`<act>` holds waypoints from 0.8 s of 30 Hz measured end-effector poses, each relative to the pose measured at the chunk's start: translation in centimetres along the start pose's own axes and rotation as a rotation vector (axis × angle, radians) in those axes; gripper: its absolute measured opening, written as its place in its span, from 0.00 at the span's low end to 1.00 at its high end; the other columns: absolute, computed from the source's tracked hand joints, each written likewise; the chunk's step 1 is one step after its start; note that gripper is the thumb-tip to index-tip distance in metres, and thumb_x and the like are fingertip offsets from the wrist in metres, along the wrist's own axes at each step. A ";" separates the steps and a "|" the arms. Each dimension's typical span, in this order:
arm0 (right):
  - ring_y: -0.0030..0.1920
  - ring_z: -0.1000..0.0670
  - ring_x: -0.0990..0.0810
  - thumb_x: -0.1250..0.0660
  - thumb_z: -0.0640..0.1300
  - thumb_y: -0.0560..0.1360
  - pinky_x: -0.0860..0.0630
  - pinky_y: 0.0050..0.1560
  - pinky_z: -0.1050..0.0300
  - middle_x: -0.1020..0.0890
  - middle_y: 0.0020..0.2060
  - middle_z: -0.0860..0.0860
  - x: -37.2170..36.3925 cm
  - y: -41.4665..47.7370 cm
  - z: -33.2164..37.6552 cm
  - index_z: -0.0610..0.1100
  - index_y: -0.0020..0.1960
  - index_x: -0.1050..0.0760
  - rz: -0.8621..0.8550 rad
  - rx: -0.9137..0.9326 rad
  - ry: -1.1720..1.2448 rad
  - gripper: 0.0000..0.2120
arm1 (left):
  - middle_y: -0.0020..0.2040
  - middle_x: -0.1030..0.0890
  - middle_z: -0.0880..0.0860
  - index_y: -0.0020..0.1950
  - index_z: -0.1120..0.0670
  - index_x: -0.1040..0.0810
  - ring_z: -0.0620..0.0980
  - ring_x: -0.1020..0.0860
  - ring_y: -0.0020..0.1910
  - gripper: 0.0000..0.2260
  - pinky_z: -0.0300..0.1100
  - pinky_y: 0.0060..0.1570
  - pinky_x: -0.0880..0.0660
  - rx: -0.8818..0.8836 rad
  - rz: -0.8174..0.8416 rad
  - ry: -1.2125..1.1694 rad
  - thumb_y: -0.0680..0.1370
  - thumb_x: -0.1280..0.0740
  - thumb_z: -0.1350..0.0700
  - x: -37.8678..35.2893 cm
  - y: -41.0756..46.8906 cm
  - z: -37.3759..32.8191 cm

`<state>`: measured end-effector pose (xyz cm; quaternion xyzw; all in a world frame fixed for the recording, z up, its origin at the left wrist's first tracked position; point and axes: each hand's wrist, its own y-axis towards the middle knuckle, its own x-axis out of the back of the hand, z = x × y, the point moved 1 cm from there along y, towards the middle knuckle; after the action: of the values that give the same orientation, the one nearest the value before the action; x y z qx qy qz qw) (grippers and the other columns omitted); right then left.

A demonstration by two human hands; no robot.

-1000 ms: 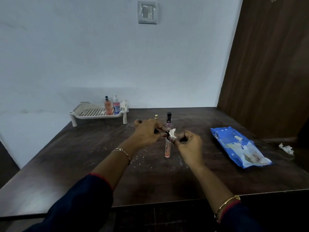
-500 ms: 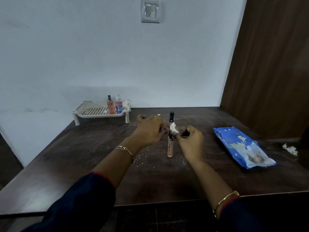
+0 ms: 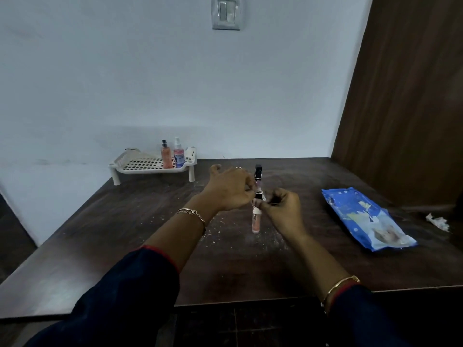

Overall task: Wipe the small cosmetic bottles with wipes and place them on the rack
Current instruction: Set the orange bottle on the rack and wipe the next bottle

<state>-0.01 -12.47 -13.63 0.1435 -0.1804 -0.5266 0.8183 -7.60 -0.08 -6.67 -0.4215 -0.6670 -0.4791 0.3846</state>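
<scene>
A slim peach cosmetic tube (image 3: 255,221) with a black cap points down from between my two hands, above the dark wooden table (image 3: 125,234). My left hand (image 3: 229,190) grips it at the cap end. My right hand (image 3: 283,209) pinches a small white wipe (image 3: 257,203) against the tube's upper part. Behind my hands a black-capped bottle (image 3: 258,172) stands on the table. The white perforated rack (image 3: 140,169) sits at the back left against the wall and holds an orange bottle (image 3: 166,155) and a pink spray bottle (image 3: 179,155), both upright.
A blue pack of wipes (image 3: 368,219) lies on the table to the right. A crumpled used wipe (image 3: 437,220) lies at the far right edge. A brown wooden panel (image 3: 406,96) rises along the right side. White crumbs speckle the tabletop under my hands.
Both hands stay joined at the top of the peach tube. The white wipe has slid lower and is more tucked between the fingers. The rack's bottles have not moved.
</scene>
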 end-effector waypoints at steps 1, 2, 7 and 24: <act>0.30 0.55 0.24 0.24 0.33 0.65 0.24 0.34 0.61 0.22 0.28 0.45 0.0 -0.1 -0.2 0.38 0.31 0.28 0.008 -0.026 0.045 0.13 | 0.56 0.21 0.41 0.48 0.46 0.19 0.44 0.28 0.62 0.10 0.58 0.68 0.50 0.003 -0.002 -0.001 0.75 0.38 0.47 0.0 0.0 0.0; 0.31 0.53 0.23 0.24 0.33 0.65 0.23 0.36 0.60 0.22 0.30 0.42 0.0 -0.3 -0.4 0.35 0.33 0.27 0.016 -0.045 0.084 0.11 | 0.55 0.21 0.41 0.48 0.47 0.19 0.44 0.28 0.61 0.10 0.57 0.67 0.49 0.008 -0.009 -0.010 0.74 0.38 0.46 -0.1 0.0 0.1; 0.31 0.59 0.20 0.27 0.25 0.63 0.21 0.36 0.66 0.20 0.34 0.46 1.0 -0.8 -1.9 0.39 0.38 0.23 0.137 -0.158 0.087 0.12 | 0.44 0.22 0.38 0.42 0.48 0.20 0.40 0.27 0.51 0.10 0.54 0.67 0.48 0.005 -0.054 -0.090 0.73 0.36 0.43 -0.2 -0.4 -0.1; 0.45 0.52 0.17 0.36 0.28 0.73 0.20 0.48 0.63 0.15 0.42 0.47 1.0 0.6 -1.6 0.36 0.51 0.21 0.275 -0.385 0.465 0.10 | 0.49 0.18 0.42 0.47 0.47 0.19 0.44 0.27 0.56 0.04 0.50 0.62 0.46 -0.003 -0.006 -0.132 0.74 0.31 0.54 0.6 -0.3 0.8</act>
<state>1.58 -13.08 -14.65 0.0770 0.0963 -0.3886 0.9131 -8.18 0.79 -6.44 -0.4506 -0.6913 -0.4527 0.3377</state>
